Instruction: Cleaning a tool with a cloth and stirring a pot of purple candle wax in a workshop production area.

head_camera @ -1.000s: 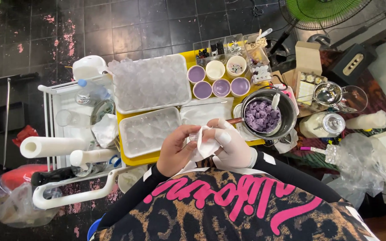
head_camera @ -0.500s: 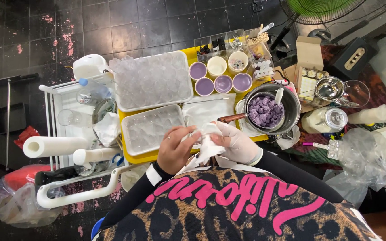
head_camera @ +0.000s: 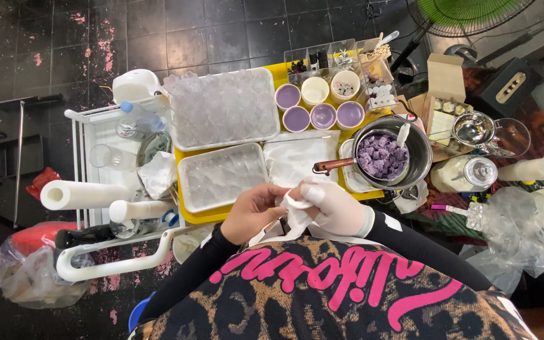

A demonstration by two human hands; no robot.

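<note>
Pot (head_camera: 410, 151) of purple lumps (head_camera: 382, 157)

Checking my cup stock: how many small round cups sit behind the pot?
6. Back row: purple cup, cream cup, speckled cup. Front row: three purple cups. None looks hidden.

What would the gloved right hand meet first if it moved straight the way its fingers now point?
The right hand points across toward the bare left hand; it would probably meet the white glove held between them, then that hand.
</note>
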